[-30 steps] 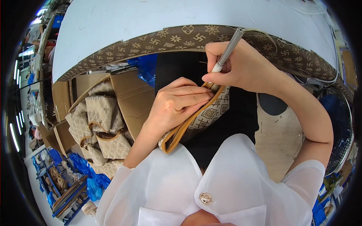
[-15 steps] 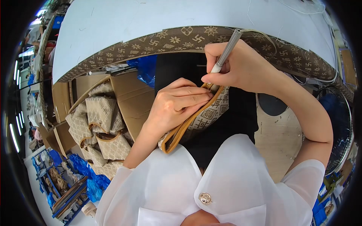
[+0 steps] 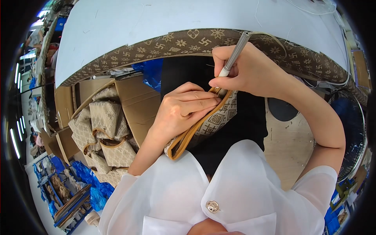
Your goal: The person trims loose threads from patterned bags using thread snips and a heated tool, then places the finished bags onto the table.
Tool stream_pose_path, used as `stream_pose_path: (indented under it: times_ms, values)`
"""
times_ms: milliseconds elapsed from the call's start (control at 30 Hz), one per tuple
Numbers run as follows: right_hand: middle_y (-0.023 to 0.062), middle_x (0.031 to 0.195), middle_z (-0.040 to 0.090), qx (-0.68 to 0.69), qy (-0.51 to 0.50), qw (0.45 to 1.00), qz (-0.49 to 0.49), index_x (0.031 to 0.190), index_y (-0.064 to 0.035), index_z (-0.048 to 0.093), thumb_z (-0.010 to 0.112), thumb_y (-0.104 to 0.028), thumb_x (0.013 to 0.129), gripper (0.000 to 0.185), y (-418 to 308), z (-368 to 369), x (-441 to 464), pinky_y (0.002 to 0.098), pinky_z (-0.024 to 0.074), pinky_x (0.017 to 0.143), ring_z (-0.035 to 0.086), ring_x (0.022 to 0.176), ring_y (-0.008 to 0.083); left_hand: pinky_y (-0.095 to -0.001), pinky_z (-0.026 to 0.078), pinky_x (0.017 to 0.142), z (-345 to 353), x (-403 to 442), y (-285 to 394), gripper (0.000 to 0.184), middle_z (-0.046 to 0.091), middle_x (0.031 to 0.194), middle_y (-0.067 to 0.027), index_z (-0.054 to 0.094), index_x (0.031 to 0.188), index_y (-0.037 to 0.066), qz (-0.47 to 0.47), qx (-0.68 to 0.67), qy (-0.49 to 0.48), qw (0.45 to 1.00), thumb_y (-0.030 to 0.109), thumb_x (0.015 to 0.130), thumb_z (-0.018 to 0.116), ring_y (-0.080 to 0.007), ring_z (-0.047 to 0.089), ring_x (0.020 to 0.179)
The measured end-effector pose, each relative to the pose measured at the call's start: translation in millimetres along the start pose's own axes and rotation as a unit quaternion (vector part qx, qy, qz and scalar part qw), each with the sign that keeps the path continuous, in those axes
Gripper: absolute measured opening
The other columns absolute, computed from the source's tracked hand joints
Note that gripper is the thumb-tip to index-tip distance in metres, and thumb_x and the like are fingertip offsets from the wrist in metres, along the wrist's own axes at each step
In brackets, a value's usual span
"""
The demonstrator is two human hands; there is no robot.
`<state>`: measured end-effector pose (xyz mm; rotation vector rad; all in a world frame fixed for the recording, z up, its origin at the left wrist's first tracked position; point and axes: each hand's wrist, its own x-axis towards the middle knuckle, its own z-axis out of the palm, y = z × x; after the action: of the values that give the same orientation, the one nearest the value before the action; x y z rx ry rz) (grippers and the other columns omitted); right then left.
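Note:
A beige-and-brown patterned fabric pouch (image 3: 213, 122) with tan edging lies slantwise over my dark-clad lap. My left hand (image 3: 184, 109) is closed on its upper end, with the fingers pressed along the tan edge. In my right hand (image 3: 246, 72) a pen-shaped tool (image 3: 235, 51) with a silver barrel and a white lower part is pinched between thumb and fingers. It slants down toward the pouch's top corner, near my left fingertips. The tip is too small and hidden to make out, so I cannot tell whether it touches the fabric.
A white worktable (image 3: 156, 19) with a brown patterned edge curves across the front. To my left, a cardboard box (image 3: 137, 103) stands beside a pile of similar pouches (image 3: 105, 121). A black fan (image 3: 346, 133) is at my right. Blue plastic (image 3: 152, 72) hangs under the table.

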<state>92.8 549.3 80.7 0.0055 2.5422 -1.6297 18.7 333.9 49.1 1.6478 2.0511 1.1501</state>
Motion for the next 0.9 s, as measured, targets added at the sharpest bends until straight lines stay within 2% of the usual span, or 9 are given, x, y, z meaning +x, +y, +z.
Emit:
stream_pose_path:
  times_ms: [233,367,467,500,600,633,700,867,900]
  values:
    - [-0.001,0.065,0.056,0.016,-0.001,1.0,0.003,0.073,-0.0032,0.055,0.078,-0.01,0.081,0.026,-2,-3,0,0.0221,0.0403,0.054,0.052,0.061,0.0056,-0.0307,0.058,0.072,2,0,1,0.018,0.075,0.091,-0.0054,0.077,0.09,0.004,0.0,0.003,0.009,1.0,0.004,0.072,0.078,-0.0233,0.068,0.086]
    - [-0.0014,0.063,0.054,0.112,-0.011,0.991,0.076,0.073,-0.0038,0.055,0.076,-0.013,0.084,0.025,-9,-10,1,0.0194,0.0449,0.057,0.053,0.06,0.0047,-0.0372,0.055,0.087,-5,-3,3,0.018,0.074,0.099,-0.0104,0.076,0.094,0.001,0.013,-0.011,-0.004,1.0,0.0,0.076,0.075,-0.0268,0.066,0.095]
    - [-0.0003,0.067,0.053,0.301,0.064,0.951,0.021,0.078,-0.0031,0.055,0.068,-0.013,0.091,0.021,3,-19,1,0.0199,0.0542,0.065,0.053,0.062,0.0042,-0.0418,0.051,0.095,-12,-9,-3,0.038,0.059,0.132,-0.0191,0.067,0.121,0.003,0.068,0.086,0.253,0.961,0.001,0.083,0.069,-0.0322,0.059,0.113]
    - [-0.0003,0.067,0.053,0.3,0.063,0.952,0.019,0.078,-0.0031,0.055,0.068,-0.013,0.091,0.021,5,-23,-1,0.0199,0.0542,0.065,0.053,0.062,0.0042,-0.0418,0.051,0.095,-8,-6,-3,0.038,0.059,0.132,-0.0191,0.067,0.121,0.003,0.069,0.087,0.255,0.96,0.001,0.083,0.069,-0.0322,0.059,0.113]
    - [0.0029,0.075,0.052,0.364,0.129,0.914,-0.124,0.086,-0.0012,0.054,0.059,-0.011,0.097,0.015,9,-35,-4,0.0255,0.0603,0.074,0.051,0.064,0.0044,-0.0478,0.044,0.102,12,8,-4,0.068,0.029,0.154,-0.0248,0.039,0.148,0.006,-0.03,-0.042,0.401,0.915,0.001,0.085,0.063,-0.0388,0.044,0.132]
    - [0.0029,0.075,0.052,0.362,0.125,0.915,-0.127,0.086,-0.0012,0.054,0.059,-0.011,0.097,0.015,8,-36,-6,0.0255,0.0603,0.074,0.051,0.064,0.0044,-0.0478,0.044,0.102,12,5,-5,0.068,0.029,0.154,-0.0248,0.039,0.148,0.006,-0.028,-0.04,0.406,0.913,0.001,0.085,0.063,-0.0388,0.044,0.132]
    - [0.0053,0.08,0.055,0.353,0.179,0.904,-0.162,0.089,0.0001,0.055,0.059,-0.009,0.097,0.013,4,-37,-9,0.0289,0.0611,0.074,0.055,0.066,0.0063,-0.0461,0.044,0.102,9,-2,-6,0.083,0.016,0.16,-0.0193,0.019,0.156,0.011,-0.121,-0.011,0.271,0.955,0.006,0.087,0.065,-0.0366,0.033,0.141]
    - [0.0115,0.092,0.062,0.326,0.304,0.86,-0.248,0.096,0.0033,0.058,0.061,-0.006,0.096,0.01,-4,-38,-22,0.0376,0.063,0.076,0.063,0.07,0.0111,-0.0397,0.048,0.097,-2,15,-12,0.078,0.022,0.159,-0.0176,0.025,0.155,0.01,-0.159,-0.073,0.193,0.965,0.006,0.088,0.064,-0.0289,0.047,0.131]
    - [0.0115,0.092,0.062,0.323,0.299,0.862,-0.251,0.096,0.0033,0.058,0.061,-0.006,0.096,0.01,-5,-37,-23,0.0376,0.063,0.076,0.063,0.07,0.0111,-0.038,0.05,0.092,-9,26,-7,0.07,0.028,0.156,-0.0159,0.031,0.152,0.01,-0.189,-0.119,0.14,0.965,0.004,0.089,0.062,-0.0271,0.054,0.122]
